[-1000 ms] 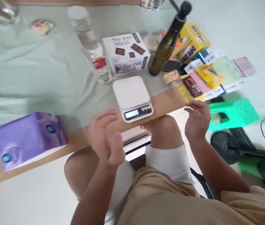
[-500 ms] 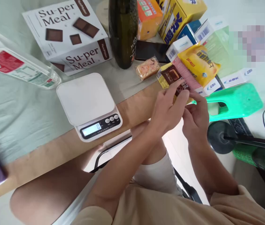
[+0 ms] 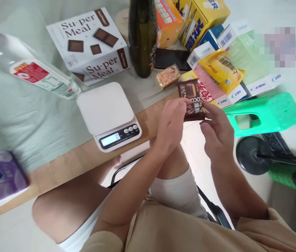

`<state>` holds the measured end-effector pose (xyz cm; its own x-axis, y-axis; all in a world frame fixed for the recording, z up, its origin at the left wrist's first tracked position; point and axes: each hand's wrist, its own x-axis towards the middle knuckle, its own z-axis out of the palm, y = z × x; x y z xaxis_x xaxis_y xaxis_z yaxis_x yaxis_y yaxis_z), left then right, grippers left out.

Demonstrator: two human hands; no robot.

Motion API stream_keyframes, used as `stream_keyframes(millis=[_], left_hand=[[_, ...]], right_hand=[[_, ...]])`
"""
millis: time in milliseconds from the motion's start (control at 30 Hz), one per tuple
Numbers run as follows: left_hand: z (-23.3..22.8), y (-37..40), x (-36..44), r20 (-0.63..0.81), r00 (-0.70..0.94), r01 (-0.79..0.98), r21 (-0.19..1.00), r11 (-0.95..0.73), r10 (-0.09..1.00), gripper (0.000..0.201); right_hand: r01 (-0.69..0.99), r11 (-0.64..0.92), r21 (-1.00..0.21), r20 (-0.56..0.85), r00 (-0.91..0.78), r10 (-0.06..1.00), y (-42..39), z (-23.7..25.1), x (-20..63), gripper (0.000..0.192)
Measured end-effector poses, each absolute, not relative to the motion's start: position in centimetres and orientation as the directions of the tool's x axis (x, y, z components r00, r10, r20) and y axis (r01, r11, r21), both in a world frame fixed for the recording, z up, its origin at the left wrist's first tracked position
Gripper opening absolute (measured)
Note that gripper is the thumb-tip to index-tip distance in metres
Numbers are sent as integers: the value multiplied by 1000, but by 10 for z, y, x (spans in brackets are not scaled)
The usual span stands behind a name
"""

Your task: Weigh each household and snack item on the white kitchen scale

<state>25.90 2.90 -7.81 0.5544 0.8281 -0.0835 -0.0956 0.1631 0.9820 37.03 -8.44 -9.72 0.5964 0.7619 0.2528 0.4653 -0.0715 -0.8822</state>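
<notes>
A small brown cocoa snack packet (image 3: pixel 188 91) is held upright at the table's front edge, its printed side facing me. My left hand (image 3: pixel 172 120) grips its left side with curled fingers, and the thumb is partly hidden. On the packet's lower right corner are the fingertips of my right hand (image 3: pixel 219 129), with the thumb just below. Behind the packet lies a yellow packet with red print (image 3: pixel 206 95). A clear-wrapped snack (image 3: pixel 167 76) rests to its upper left. The white kitchen scale (image 3: pixel 107 108) is left of my hands, its pan bare and its display lit.
A Su-per Meal box (image 3: pixel 85 40), a dark glass bottle (image 3: pixel 142 38) and a leaning clear bottle (image 3: pixel 32 66) stand behind. A yellow pouch (image 3: pixel 222 71) lies on cartons, by a green plastic holder (image 3: pixel 281 113). A purple tissue pack (image 3: pixel 1 178) sits far left. A phone (image 3: pixel 172 58) lies behind.
The brown packet has been lifted and turned upright off the yellow packet. My left hand has shifted left and down, and my hands are farther apart. The view has swung slightly left.
</notes>
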Motion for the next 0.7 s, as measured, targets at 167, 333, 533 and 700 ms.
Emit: stream_keyframes(millis=[167,333,533,700], left_hand=[[-63,26,187,-27,492,-10,999,37,870,32],[-57,30,112,15,369,220,970,-103,929,43],[-47,53,72,-208,264,328,938,115,942,28],[-40,76,68,-242,288,492,867,73,926,37]], right_hand=[[338,37,-940,218,516,828,-53,-95,315,44],[365,47,-930,201,396,896,-9,-94,248,41],[429,4,-903,115,235,965,16,-91,216,44],[510,-56,-858,95,265,960,20,-95,223,46]])
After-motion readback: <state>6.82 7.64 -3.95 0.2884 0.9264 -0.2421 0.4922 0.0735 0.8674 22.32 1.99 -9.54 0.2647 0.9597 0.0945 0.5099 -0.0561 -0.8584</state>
